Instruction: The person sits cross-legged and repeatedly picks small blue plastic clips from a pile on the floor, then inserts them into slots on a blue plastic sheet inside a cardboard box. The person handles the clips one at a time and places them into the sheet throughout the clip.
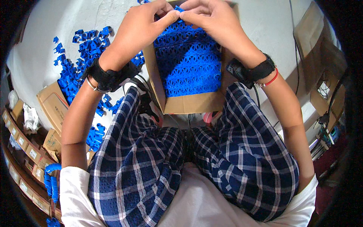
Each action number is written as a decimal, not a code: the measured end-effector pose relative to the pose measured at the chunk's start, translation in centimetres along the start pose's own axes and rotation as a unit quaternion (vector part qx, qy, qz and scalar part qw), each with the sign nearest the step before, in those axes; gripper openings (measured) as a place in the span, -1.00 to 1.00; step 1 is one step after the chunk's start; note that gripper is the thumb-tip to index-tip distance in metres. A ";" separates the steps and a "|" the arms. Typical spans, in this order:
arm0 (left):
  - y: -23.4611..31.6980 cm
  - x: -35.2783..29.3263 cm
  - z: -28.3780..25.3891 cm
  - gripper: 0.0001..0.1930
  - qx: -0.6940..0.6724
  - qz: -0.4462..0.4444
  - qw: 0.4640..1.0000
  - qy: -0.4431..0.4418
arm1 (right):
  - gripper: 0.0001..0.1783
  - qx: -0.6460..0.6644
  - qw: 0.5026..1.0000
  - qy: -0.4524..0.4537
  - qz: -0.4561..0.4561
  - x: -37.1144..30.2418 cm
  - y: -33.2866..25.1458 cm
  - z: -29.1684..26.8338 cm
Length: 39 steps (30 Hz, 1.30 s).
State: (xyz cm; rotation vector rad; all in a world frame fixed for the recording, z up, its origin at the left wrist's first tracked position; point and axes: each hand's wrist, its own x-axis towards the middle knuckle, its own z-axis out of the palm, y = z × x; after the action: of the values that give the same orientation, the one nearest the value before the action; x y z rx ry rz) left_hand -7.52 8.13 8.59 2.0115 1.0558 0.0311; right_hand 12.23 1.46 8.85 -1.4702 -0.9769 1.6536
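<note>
Both hands meet above the far part of an open cardboard box (193, 104) between my knees. My left hand (151, 20) pinches a small blue plastic piece (179, 9), thumb against fingers. From the other side my right hand (208, 16) closes on the same piece, the two thumb tips nearly touching. The piece is mostly covered by the fingers, so its full shape cannot be told. Below the hands, blue plastic clips (193, 72) lie in neat joined rows that fill the box.
Many loose blue clips (72, 75) are heaped on the pale floor (38, 49) to the left. A flattened carton (53, 108) leans there beside shelves of small boxes (32, 153). A string of blue pieces (53, 181) hangs at the lower left. Black cables (297, 41) run down the right.
</note>
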 end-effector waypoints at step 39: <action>-0.4 0.9 -2.0 -0.82 -0.126 -0.040 0.988 0.075 | -0.88 -0.413 0.902 -0.012 -0.122 1.9 8.8 3.1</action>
State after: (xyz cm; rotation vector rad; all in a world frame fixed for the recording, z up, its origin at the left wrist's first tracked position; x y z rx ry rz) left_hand -7.92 10.21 9.26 1.7583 1.1642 0.2642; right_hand 8.72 -1.19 0.38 -1.7312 -1.9427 1.1006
